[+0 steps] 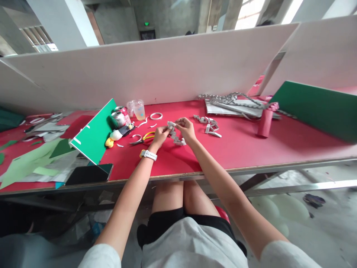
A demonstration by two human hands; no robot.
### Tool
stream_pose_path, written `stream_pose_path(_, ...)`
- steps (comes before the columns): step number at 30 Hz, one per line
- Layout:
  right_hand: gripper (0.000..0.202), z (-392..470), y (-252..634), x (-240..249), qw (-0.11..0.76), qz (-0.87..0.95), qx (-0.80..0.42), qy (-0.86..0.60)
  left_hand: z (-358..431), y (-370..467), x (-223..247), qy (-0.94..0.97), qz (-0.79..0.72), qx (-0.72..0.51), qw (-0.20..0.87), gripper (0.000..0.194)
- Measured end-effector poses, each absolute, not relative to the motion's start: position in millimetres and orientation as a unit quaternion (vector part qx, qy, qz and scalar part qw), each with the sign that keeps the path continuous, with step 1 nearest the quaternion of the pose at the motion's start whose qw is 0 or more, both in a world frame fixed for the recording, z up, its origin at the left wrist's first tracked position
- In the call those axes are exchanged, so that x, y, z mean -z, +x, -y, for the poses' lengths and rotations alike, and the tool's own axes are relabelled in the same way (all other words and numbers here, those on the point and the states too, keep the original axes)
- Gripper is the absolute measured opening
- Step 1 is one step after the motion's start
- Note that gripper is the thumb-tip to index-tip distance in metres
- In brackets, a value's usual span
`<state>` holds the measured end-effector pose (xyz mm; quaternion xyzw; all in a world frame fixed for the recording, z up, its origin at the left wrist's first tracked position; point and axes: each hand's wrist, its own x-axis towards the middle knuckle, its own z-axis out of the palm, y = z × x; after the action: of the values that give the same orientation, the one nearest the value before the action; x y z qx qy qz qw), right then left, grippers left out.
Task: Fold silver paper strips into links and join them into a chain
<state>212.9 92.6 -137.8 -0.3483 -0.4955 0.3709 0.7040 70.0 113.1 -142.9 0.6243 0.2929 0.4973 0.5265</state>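
My left hand [161,134] and my right hand [186,128] are close together above the red table. Between them is a pale grey folded paper chain [173,134], pinched at its upper end by the fingers of both hands. Its lower part hangs down to the tabletop. To the right of my right hand lie more folded paper strips [209,124]. Scissors with yellow handles [146,137] rest just left of my left hand, beside a white ring piece [136,138].
A green board [96,130], cans [118,119], a plastic cup [138,110], a duck toy [109,142] and a dark phone [89,174] stand or lie left. A pink bottle [264,123], braided grey strands [228,98] and another green board [315,108] are right.
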Motion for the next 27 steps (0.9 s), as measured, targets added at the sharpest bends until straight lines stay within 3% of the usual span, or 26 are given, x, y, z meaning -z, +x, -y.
stream_pose_path(5,0.043,-86.6,230.3,125.4,0.623,0.581,-0.430,-0.299,-110.6,62.4,134.2,0.610,-0.256,-0.442,0.605,0.030)
stream_pose_path(15,0.036,-76.6,231.0,119.7,0.530,0.715,-0.303,-0.340,-109.4,56.9,130.3,0.599,-0.243,-0.412,0.642,0.027)
stream_pose_path(24,0.033,-83.2,220.0,128.3,0.555,0.705,-0.237,-0.373,-108.3,58.4,132.8,0.606,-0.239,-0.402,0.643,0.032)
stream_pose_path(27,0.039,-84.2,219.8,129.5,0.557,0.691,-0.290,-0.358,-109.8,58.1,133.1,0.608,-0.245,-0.407,0.636,0.031)
